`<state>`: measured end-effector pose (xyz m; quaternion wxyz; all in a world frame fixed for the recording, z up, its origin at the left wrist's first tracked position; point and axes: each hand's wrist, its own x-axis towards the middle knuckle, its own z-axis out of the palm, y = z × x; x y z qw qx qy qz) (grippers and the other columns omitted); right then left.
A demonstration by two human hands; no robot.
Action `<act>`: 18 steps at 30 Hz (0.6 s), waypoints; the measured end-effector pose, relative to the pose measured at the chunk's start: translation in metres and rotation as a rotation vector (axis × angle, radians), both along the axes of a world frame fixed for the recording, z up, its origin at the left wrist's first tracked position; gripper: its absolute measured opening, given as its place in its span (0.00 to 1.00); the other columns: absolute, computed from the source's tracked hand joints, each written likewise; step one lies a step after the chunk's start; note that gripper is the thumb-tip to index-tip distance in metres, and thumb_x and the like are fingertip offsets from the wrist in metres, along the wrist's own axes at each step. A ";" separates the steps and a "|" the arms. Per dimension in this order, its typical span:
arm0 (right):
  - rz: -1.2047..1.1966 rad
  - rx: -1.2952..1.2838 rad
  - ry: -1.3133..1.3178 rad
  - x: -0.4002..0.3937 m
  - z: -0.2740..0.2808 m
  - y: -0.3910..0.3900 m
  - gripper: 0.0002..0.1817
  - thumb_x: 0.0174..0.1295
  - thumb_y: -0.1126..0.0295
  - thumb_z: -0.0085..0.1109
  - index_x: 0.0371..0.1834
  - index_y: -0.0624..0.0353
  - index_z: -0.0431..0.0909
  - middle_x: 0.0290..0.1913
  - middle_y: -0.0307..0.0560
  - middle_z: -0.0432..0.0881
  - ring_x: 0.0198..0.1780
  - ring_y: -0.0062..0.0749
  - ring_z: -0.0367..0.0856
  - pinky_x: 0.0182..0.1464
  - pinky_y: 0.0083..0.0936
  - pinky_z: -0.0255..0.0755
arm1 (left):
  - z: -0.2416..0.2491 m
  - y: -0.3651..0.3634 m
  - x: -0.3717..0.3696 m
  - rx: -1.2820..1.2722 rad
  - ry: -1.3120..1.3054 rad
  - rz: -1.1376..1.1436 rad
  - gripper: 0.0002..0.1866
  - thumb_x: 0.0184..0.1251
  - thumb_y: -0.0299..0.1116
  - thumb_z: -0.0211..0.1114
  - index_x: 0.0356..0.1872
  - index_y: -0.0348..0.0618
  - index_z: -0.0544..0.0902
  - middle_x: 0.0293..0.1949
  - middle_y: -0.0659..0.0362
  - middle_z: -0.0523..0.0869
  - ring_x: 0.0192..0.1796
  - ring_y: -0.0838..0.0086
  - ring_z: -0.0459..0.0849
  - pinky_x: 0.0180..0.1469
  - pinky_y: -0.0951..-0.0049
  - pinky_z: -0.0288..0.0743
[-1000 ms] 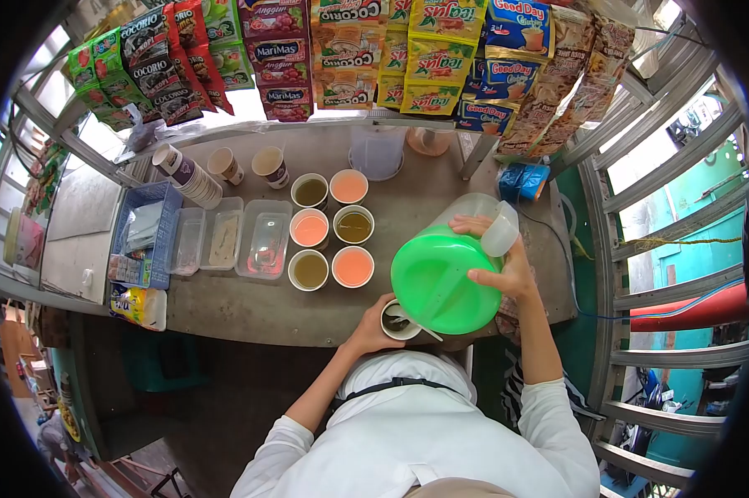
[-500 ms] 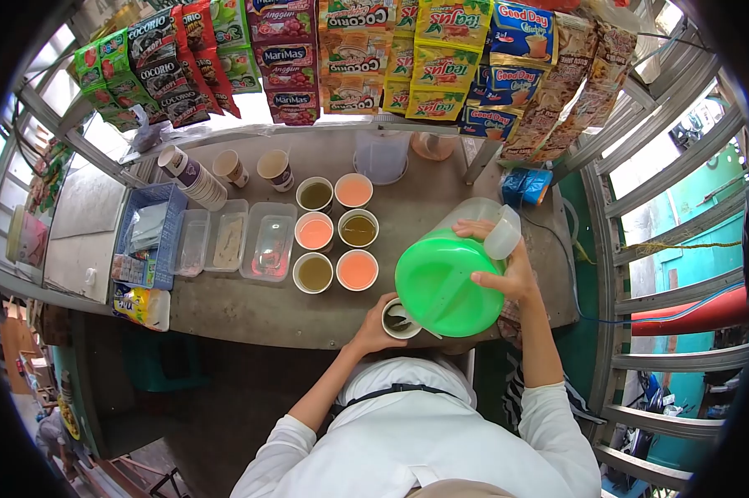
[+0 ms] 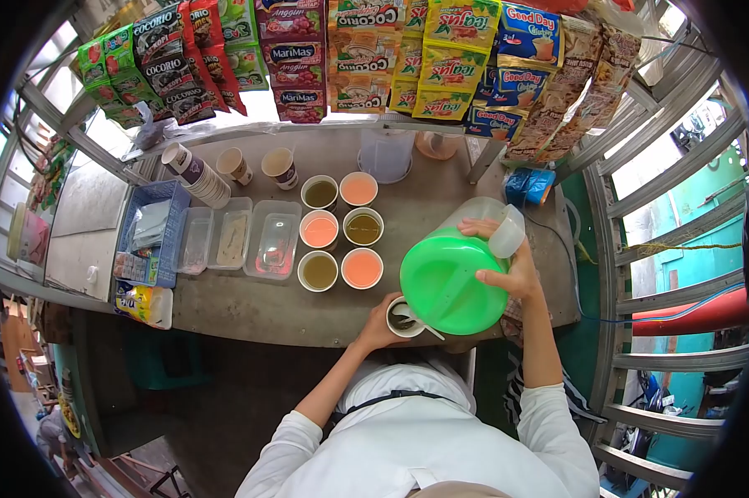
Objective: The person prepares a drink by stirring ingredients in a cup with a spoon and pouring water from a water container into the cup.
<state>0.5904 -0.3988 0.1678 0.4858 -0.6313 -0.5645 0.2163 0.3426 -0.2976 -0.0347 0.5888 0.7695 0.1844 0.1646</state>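
My left hand (image 3: 381, 324) is wrapped round a paper cup (image 3: 404, 318) at the counter's front edge; a white utensil sticks out of it. My right hand (image 3: 507, 261) holds a clear pitcher with a green lid (image 3: 453, 282), tilted so that its spout is over the cup. Whether liquid is flowing I cannot tell. Behind the held cup stand several filled cups in two columns, some with a pink drink (image 3: 363, 267), others with a greenish-brown one (image 3: 318, 271).
On the counter (image 3: 225, 311) are clear plastic boxes (image 3: 272, 236), a blue basket (image 3: 175, 224), stacked paper cups (image 3: 198, 176) and a translucent container (image 3: 385, 156). Drink sachets (image 3: 362, 58) hang above the back edge. Metal bars (image 3: 681, 257) line the right side.
The whole view has shifted slightly. Both hands keep their holds on the cup and the pitcher, with the pitcher still tilted over the cup.
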 end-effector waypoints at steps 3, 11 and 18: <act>0.000 -0.001 0.007 -0.002 0.002 0.001 0.31 0.42 0.57 0.71 0.53 0.59 0.82 0.54 0.46 0.85 0.65 0.44 0.76 0.72 0.46 0.54 | 0.002 0.000 0.001 0.005 0.003 0.009 0.46 0.33 0.33 0.85 0.61 0.47 0.71 0.53 0.51 0.83 0.56 0.57 0.83 0.56 0.62 0.79; 0.011 0.017 0.023 -0.002 0.000 0.002 0.31 0.43 0.57 0.72 0.52 0.60 0.82 0.53 0.46 0.85 0.65 0.44 0.76 0.71 0.45 0.56 | 0.003 -0.003 0.002 -0.002 -0.004 0.025 0.45 0.34 0.34 0.85 0.60 0.46 0.71 0.53 0.51 0.84 0.55 0.57 0.84 0.56 0.61 0.79; 0.007 0.051 0.080 -0.004 -0.001 0.004 0.31 0.42 0.59 0.72 0.52 0.62 0.82 0.53 0.50 0.84 0.63 0.46 0.76 0.67 0.40 0.63 | -0.002 -0.004 0.001 -0.004 -0.041 0.040 0.46 0.34 0.37 0.85 0.61 0.44 0.70 0.55 0.52 0.81 0.56 0.59 0.83 0.57 0.62 0.78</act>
